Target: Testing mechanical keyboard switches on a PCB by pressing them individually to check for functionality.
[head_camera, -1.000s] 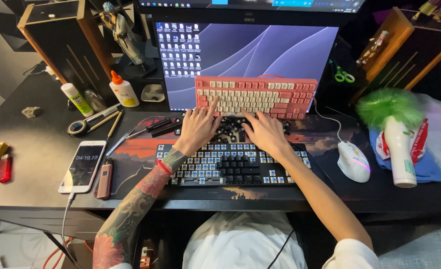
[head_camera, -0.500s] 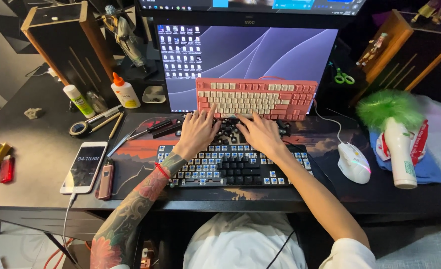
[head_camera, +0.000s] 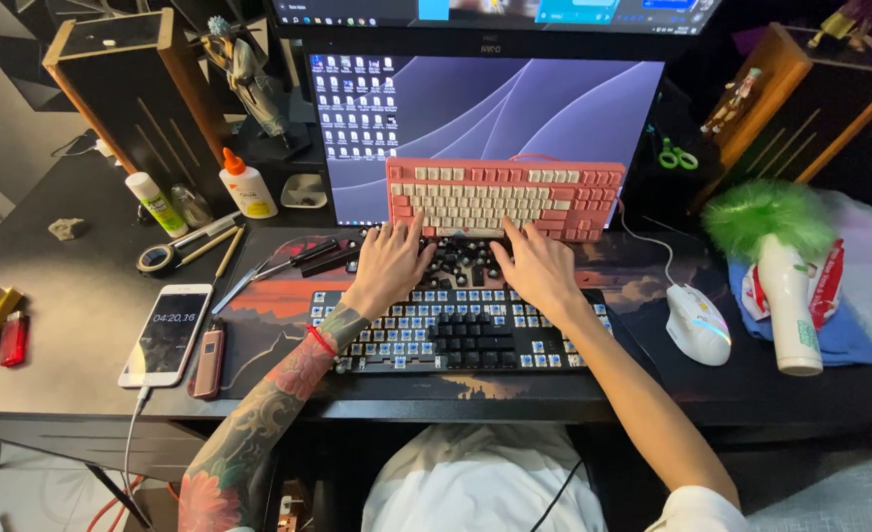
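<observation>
While both hands stay over the loose pile of black keycaps (head_camera: 461, 258) that lies on the desk mat between the two keyboards, little differs from half a second ago: the left hand (head_camera: 389, 264) has slid slightly down and toward the person, and the right hand (head_camera: 537, 266) keeps its place at the right edge of the pile. The left fingers (head_camera: 403, 234) are spread apart, their tips reaching up to the lower edge of the pink keyboard (head_camera: 505, 197), which leans tilted against the foot of the monitor (head_camera: 515, 108). The right fingers (head_camera: 515, 239) are also spread, resting flat on the keycaps; whether either hand pinches a cap under the palm cannot be told. The black keyboard (head_camera: 466, 330) lies flat just below the hands, many of its switches bare and showing blue, with a block of black caps in its middle. On the left of the desk (head_camera: 71, 296) the white smartphone (head_camera: 167, 335) lies on its cable, a slim brown device just beside it, and a red lighter (head_camera: 13, 338) farther left; none has moved. A glue bottle with an orange tip (head_camera: 247, 187) stands near the monitor's left corner. On the right, the white mouse (head_camera: 698, 323) sits on the mat, and a white bottle (head_camera: 789, 310) lies on a blue cloth below a green fluffy duster (head_camera: 761, 212).
</observation>
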